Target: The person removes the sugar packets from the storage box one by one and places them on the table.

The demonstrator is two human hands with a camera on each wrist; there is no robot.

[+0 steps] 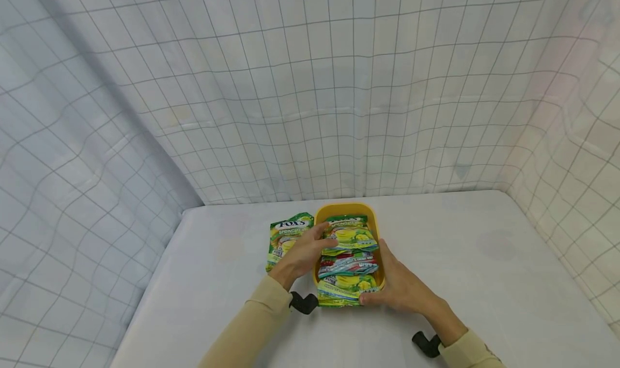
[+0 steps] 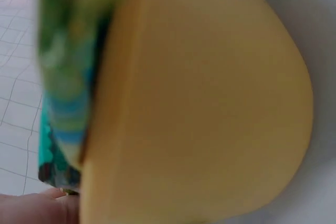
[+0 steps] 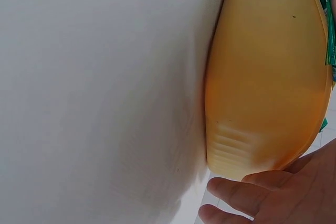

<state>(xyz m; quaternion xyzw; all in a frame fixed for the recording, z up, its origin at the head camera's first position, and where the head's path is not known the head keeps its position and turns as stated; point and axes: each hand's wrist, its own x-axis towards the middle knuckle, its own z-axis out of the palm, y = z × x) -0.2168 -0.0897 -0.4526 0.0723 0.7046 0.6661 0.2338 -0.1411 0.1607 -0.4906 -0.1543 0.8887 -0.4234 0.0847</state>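
Note:
A yellow plastic tub [image 1: 346,207] on the white table holds several candy packets. At its far end lies a green-yellow Fox's packet [image 1: 350,234]; my left hand [image 1: 304,254] reaches over the left rim, thumb and fingers touching that packet. A red-and-blue packet [image 1: 347,264] is in the middle, and another green-yellow packet [image 1: 346,288] hangs over the near rim. Along the tub's right side lies my right hand [image 1: 404,287], its thumb by the near packet. The right wrist view shows its fingers [image 3: 239,195] extended at the tub's wall [image 3: 268,72].
Left of the tub, partly behind my left hand, lie green Fox's packets [image 1: 289,232] on the table [image 1: 484,260]. White grid-patterned curtains [image 1: 315,115] stand behind and at both sides. A black wrist mount [image 1: 304,303] sits close to the tub's near left corner.

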